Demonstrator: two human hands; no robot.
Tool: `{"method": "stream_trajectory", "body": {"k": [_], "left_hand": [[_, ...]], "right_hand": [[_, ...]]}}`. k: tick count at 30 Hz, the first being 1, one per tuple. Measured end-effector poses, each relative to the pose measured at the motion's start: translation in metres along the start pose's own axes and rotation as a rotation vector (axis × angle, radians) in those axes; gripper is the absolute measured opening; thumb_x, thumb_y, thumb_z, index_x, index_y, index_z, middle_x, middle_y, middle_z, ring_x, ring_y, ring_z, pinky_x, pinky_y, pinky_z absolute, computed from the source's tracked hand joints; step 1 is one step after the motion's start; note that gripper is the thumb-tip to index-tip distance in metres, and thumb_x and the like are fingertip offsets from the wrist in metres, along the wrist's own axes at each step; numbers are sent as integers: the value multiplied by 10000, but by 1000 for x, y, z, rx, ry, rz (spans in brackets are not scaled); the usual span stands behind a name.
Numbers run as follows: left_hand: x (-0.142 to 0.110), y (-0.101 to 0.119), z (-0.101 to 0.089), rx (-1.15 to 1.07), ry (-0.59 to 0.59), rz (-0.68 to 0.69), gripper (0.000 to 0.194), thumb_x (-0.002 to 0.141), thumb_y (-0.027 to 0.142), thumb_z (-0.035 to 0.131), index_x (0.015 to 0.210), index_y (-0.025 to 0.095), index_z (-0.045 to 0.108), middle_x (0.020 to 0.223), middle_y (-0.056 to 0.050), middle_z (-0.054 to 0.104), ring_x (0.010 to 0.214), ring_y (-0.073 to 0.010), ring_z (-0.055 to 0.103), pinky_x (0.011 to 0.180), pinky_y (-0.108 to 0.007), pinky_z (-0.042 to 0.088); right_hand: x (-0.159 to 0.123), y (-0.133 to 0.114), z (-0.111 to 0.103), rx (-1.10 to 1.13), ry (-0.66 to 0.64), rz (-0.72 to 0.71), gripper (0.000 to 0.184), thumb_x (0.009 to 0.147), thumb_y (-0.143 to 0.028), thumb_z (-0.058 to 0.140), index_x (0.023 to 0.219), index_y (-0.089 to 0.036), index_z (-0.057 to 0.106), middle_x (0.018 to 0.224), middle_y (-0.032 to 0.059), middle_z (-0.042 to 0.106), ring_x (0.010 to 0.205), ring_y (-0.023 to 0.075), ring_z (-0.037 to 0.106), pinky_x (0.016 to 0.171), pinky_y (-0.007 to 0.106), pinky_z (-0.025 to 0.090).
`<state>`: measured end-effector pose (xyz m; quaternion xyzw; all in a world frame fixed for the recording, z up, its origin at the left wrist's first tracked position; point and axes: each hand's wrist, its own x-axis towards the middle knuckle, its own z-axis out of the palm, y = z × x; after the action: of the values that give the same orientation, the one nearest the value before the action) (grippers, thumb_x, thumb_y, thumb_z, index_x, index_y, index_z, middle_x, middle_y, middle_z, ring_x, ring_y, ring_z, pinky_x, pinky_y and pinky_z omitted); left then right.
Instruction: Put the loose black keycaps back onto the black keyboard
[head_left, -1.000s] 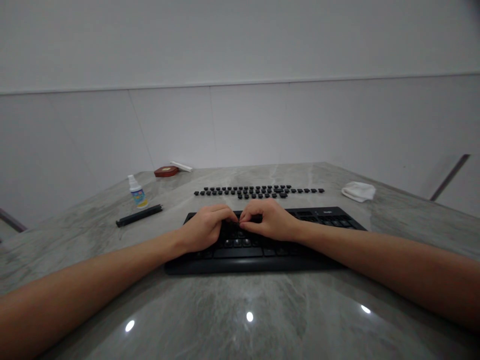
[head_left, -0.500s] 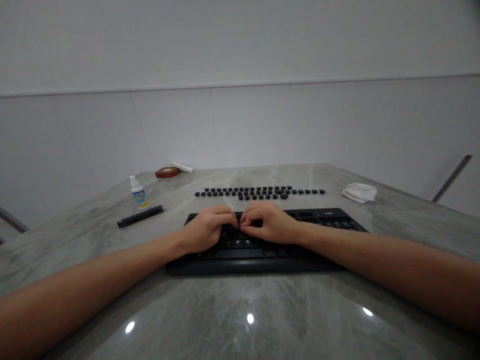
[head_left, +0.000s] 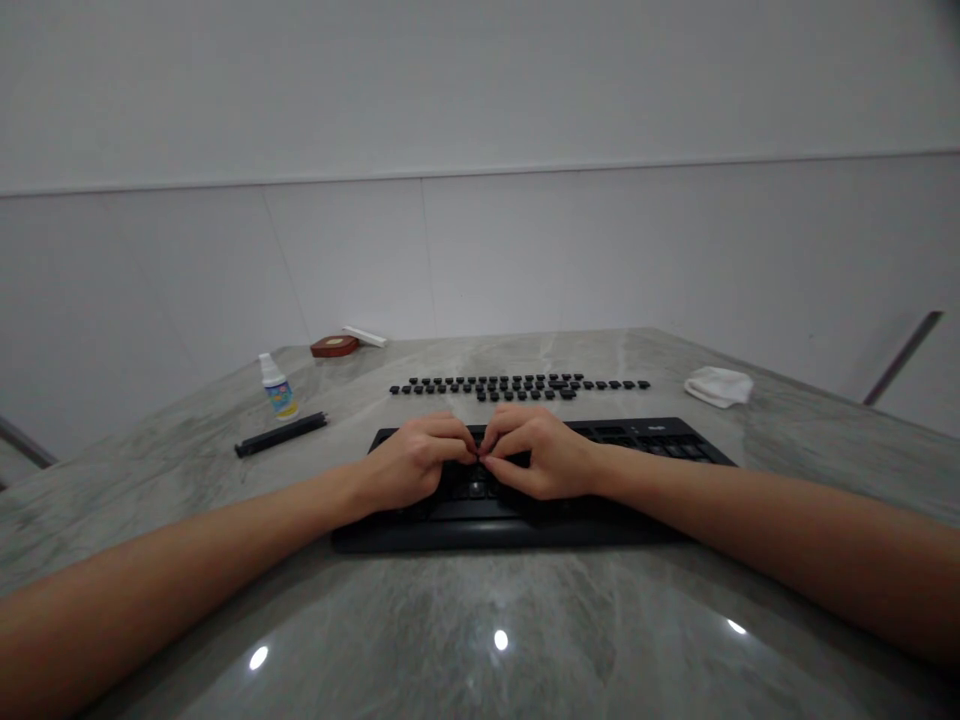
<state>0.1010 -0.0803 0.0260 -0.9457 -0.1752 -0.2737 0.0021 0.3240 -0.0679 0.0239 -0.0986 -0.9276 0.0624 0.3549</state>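
Note:
A black keyboard (head_left: 480, 535) lies flat on the grey marbled table, with some of its keys gone from the frame. Over its left half, my left hand (head_left: 412, 460) is closed, fingertips bent down among the keys. My right hand (head_left: 544, 455) meets it there, thumb and index finger pinched close to the left fingertips. Whatever sits between the fingertips is too small and dark to make out. Behind the keyboard, loose black keycaps (head_left: 517, 384) stand in several rows.
At the left are a white spray bottle (head_left: 279, 388) with a colourful label and a long black bar (head_left: 281, 435). Further back sit a reddish-brown box (head_left: 334, 346) and a white strip (head_left: 365, 336). A crumpled white cloth (head_left: 718, 386) lies at the right.
My right hand has shifted slightly down, its thumb and index finger nearer the left fingertips. My left hand has barely moved. The keyboard and loose keycaps stay put.

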Motion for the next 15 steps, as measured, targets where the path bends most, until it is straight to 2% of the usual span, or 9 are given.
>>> {"method": "stream_trajectory", "body": {"k": [4,8,11,15], "left_hand": [[3,1,-1,41,-42,35,424,699,-72,340,862,141,669,901,-65,659,831,-170,576,759,-282,504],[6,0,1,44,-28,14,403,680,-71,336,812,136,655,811,-56,636,776,-166,558,701,-262,477],[7,-1,2,31,-23,-11,400,669,-70,333,793,136,652,772,-48,625,752,-164,547,680,-257,458],[8,-1,2,52,-40,10,356,666,-63,345,737,136,631,758,-46,619,732,-167,515,675,-265,434]], "right_hand": [[1,0,-1,20,-64,106,192,809,-130,575,674,-130,712,726,52,652,631,126,583,635,248,462],[6,1,-5,27,-129,172,249,836,-149,562,619,-128,683,652,20,602,574,98,537,591,223,421],[8,1,-8,28,-170,174,282,850,-156,561,588,-119,658,634,14,569,555,88,512,571,217,397],[9,0,-10,23,-214,137,274,862,-162,549,614,-124,658,698,31,589,612,105,530,633,235,430]]}}
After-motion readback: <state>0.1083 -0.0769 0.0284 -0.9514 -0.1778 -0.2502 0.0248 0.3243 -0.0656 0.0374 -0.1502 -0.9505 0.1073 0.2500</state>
